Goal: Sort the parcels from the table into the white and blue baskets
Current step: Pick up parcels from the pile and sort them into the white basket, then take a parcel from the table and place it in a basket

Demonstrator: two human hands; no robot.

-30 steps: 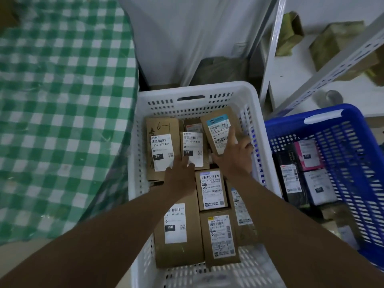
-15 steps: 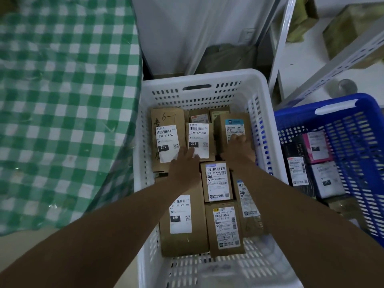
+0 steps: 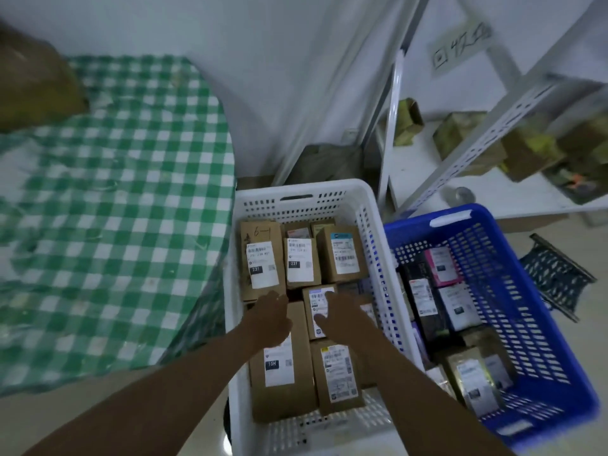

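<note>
Both your hands are down inside the white basket [image 3: 297, 197], over the middle rows of brown boxes. Your left hand [image 3: 271, 319] hovers with fingers straight, its grip apart and holding nothing, tips near the seam between the far-left box [image 3: 261, 258] marked 231 and the big near box [image 3: 281, 363]. Your right hand [image 3: 342, 315] lies flat over the small middle box [image 3: 317, 307], grip likewise apart; whether it presses that box or only hovers I cannot tell.

You have the boxes lying label-up, packed edge to edge in rows, probably so each code reads at a glance and the basket takes more. The far-right box [image 3: 342, 253] sits slightly tilted against its neighbour, so it may want a nudge square.

To the right, touching the white one, stands the blue basket [image 3: 513, 311], which carries the darker and pink soft packs rather than cartons; that looks like the sorting rule.

At far left one brown parcel [image 3: 36, 83] sits on the green-checked tabletop [image 3: 108, 199], likely next to fetch. With both hands free, you look ready to reach for it.
</note>
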